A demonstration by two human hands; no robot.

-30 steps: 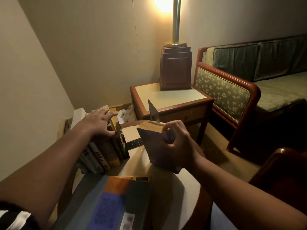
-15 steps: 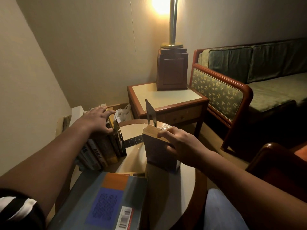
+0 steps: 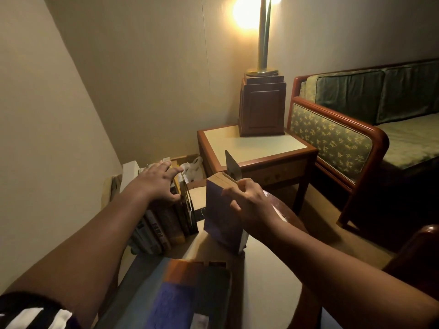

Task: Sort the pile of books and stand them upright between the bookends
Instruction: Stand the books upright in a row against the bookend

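A row of several books (image 3: 166,224) stands upright on the left side of the round table (image 3: 268,288). My left hand (image 3: 158,181) rests on their top edges, fingers spread. A thick purple-covered book (image 3: 219,222) stands upright on the table to the right of the row, a gap between them. My right hand (image 3: 249,200) grips this book at its top right edge. A grey metal bookend (image 3: 231,166) rises just behind the purple book. A large book with a blue and orange cover (image 3: 185,295) lies flat at the near edge of the table.
A square side table (image 3: 251,148) with a lamp (image 3: 262,100) on a wooden base stands behind the round table. A green sofa (image 3: 356,119) is at the right. A cardboard box with a white bag (image 3: 193,168) sits on the floor. A chair arm (image 3: 418,252) is at the lower right.
The purple book came down from a tilted hold to stand upright on the table. My right hand shifted to its top right edge. My left hand stayed on the row.
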